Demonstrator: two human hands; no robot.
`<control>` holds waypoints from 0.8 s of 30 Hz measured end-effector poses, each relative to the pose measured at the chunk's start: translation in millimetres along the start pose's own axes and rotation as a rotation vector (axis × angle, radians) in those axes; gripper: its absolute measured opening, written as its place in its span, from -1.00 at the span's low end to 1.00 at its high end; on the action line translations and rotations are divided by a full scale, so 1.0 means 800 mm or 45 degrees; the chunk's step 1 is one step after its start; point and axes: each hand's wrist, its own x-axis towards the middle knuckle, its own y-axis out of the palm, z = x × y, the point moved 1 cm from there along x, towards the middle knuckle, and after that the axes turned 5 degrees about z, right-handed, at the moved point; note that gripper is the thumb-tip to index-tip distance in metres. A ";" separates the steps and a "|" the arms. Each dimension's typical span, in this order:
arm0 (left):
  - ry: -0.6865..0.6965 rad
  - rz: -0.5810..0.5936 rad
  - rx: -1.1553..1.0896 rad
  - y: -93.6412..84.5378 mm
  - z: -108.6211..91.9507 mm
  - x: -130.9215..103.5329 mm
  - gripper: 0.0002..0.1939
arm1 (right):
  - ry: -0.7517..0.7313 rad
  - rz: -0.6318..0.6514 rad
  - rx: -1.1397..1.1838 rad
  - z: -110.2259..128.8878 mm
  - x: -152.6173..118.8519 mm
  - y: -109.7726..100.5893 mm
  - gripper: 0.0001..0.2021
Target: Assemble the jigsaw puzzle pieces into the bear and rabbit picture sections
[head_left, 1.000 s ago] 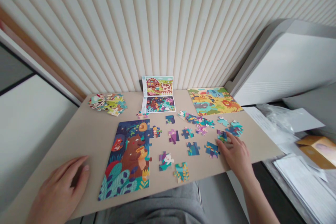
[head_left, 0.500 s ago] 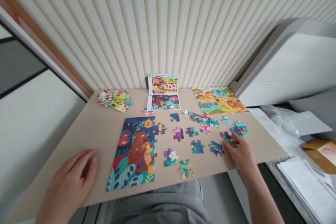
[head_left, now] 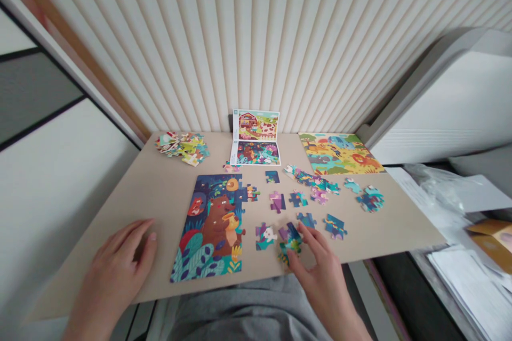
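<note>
In the head view, the person's right hand holds a purple, dark blue and green puzzle piece between thumb and forefinger, in front of the pieces at the middle of the desk. It partly covers a leaf-patterned piece; whether the two touch cannot be told. Just left of it lies a piece with a white animal, and a blue piece is just beyond the fingers.

The left hand is at the left part of the desk, holding nothing, its fingers loosely bent and the thumb a little apart. Between the hands lies the partly assembled bear puzzle, its right edge uneven with tabs.

Beyond it, a folded picture card stands near the pleated wall. A heap of loose pieces lies to the card's left, an assembled animal puzzle with a lion to its right.
</note>
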 end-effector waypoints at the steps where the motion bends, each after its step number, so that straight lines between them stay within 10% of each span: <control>1: 0.004 -0.015 -0.006 -0.003 -0.003 0.001 -0.61 | -0.007 0.000 -0.018 0.005 0.000 0.012 -0.49; 8: 0.083 -0.144 0.009 -0.031 -0.033 0.006 -0.56 | 0.024 0.179 -0.158 -0.014 0.003 0.008 -0.49; 15: 0.432 -0.159 -0.351 -0.063 -0.156 0.008 -0.45 | -0.076 0.286 -0.276 -0.013 -0.008 -0.008 -0.40; 24: 0.670 -0.075 -0.471 -0.040 -0.242 0.025 -0.63 | -0.134 0.285 -0.359 -0.012 0.003 0.000 -0.52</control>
